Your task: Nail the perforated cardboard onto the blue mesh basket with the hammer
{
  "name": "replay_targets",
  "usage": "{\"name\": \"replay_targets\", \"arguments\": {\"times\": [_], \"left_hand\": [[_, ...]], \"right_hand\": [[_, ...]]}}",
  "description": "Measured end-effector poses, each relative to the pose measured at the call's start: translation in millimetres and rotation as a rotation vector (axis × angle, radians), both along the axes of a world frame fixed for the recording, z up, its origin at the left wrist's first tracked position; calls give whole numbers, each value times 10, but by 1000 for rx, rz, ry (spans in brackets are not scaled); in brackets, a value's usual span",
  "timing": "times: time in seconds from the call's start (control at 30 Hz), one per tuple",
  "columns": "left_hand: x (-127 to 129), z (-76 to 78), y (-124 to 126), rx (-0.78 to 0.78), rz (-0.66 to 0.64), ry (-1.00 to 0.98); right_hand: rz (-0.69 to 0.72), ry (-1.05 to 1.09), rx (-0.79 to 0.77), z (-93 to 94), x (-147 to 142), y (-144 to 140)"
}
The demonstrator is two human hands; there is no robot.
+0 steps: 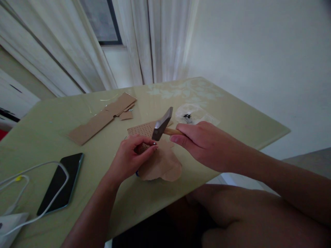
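A dark-screened smartphone (57,182) lies on the pale-green table (232,119) beneath a white cable (68,175), with curtains (134,38) beside a dark-framed window (100,20) beyond.

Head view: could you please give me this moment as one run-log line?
left hand: pinching small piece; right hand: gripping hammer by handle; brown sheet: beneath left hand; phone: lying on table

Both hands are bare, the left hand (130,153) and the right hand (207,146) alike, with slim fingers and smooth backs. The left forearm (99,203) and right forearm (274,174) are uncovered out to the picture's edges, slender and widening evenly. A bare leg (219,206) shows, smooth and rounded, beside a black patch (146,230) too shadowed to identify as clothing.
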State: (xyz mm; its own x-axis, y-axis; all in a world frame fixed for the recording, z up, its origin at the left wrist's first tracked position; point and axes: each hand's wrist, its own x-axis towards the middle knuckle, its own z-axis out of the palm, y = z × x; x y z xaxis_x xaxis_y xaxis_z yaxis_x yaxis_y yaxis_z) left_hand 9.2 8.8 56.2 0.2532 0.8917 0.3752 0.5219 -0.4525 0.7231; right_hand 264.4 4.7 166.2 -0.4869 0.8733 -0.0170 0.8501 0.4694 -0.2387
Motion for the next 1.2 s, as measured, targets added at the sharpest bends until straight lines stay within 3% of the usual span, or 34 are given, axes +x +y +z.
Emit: {"name": "replay_targets", "arguments": {"times": [0.53, 0.93, 1.2], "left_hand": [[15, -19, 8, -2, -30, 9], [16, -26, 15, -14, -41, 3], [3, -29, 17, -26, -56, 13]], "right_hand": [[38, -165, -6, 50, -98, -11], [33, -140, 55, 0, -105, 2], [30, -179, 16, -31, -99, 14]]}}
